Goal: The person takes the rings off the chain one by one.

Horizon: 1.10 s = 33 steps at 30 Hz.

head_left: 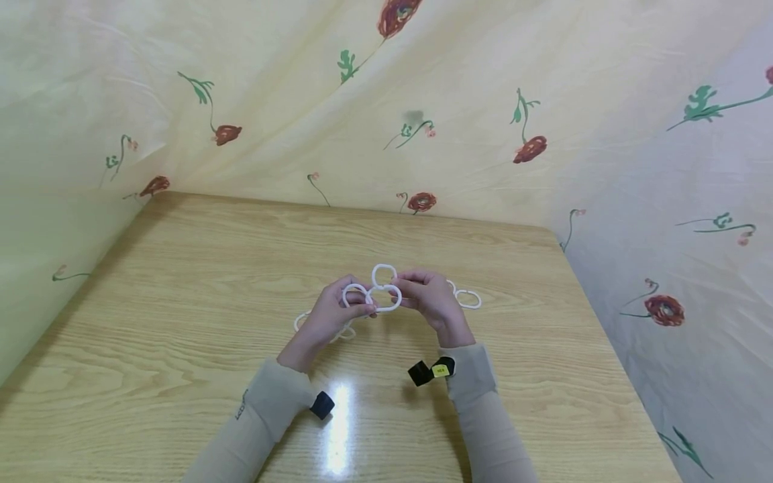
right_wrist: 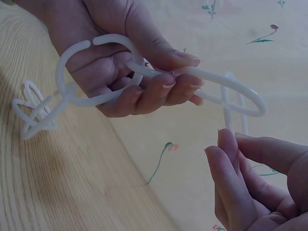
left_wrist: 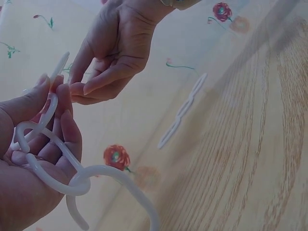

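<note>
My left hand (head_left: pixel 338 308) pinches a white plastic chain link (head_left: pixel 386 298) between thumb and fingers. Other white links joined to it hang past the palm, one being a curved link (left_wrist: pixel 125 185) low in the left wrist view. The right hand (head_left: pixel 427 295) faces the left one and pinches another white link (head_left: pixel 384 274), which is hooked through the link in the left hand. In the right wrist view, the thumb and fingertips of the right hand (right_wrist: pixel 260 185) meet at the lower end of that link. Several linked white pieces (right_wrist: pixel 33 113) show below the left hand.
A separate short chain of white links (head_left: pixel 468 299) lies on the wooden table (head_left: pixel 199 268) behind the right hand. Pale cloth printed with red flowers (head_left: pixel 290 121) hangs along the back and sides of the table.
</note>
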Each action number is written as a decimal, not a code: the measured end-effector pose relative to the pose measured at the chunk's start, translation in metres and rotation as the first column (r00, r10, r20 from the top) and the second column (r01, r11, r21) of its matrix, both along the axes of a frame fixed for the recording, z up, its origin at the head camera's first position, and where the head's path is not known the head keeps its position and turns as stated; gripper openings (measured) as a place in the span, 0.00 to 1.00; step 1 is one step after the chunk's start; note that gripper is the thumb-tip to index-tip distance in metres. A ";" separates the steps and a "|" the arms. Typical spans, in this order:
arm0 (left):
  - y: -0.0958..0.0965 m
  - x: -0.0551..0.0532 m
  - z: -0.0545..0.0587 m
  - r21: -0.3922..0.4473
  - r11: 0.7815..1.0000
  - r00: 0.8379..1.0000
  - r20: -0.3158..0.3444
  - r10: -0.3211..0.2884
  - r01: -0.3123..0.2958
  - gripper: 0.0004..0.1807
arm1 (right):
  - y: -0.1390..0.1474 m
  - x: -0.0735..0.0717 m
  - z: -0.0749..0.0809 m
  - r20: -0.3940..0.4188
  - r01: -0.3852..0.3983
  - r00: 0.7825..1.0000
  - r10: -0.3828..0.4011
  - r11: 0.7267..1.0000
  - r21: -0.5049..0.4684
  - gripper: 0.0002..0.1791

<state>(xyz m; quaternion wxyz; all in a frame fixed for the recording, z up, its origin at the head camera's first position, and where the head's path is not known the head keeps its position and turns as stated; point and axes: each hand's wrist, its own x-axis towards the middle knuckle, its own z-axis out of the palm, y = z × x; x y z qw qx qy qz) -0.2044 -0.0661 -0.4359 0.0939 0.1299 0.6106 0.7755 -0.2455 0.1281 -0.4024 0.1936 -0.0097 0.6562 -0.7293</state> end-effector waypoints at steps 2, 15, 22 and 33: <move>0.001 0.000 0.000 0.003 1.000 1.000 -0.001 0.004 -0.004 0.16 | 0.000 0.000 0.000 0.022 -0.004 1.000 0.004 1.000 -0.014 0.08; 0.001 0.001 0.001 -0.009 1.000 1.000 0.010 0.014 -0.014 0.14 | -0.005 -0.001 -0.001 0.046 -0.014 0.999 0.015 1.000 -0.024 0.18; 0.000 0.001 0.001 -0.001 1.000 1.000 -0.002 0.006 -0.006 0.13 | -0.005 -0.002 -0.002 0.052 -0.002 0.999 0.004 1.000 -0.023 0.07; 0.001 -0.001 0.000 0.009 1.000 1.000 -0.001 -0.004 0.004 0.13 | -0.002 -0.003 -0.003 0.085 0.018 0.996 -0.013 0.998 -0.066 0.13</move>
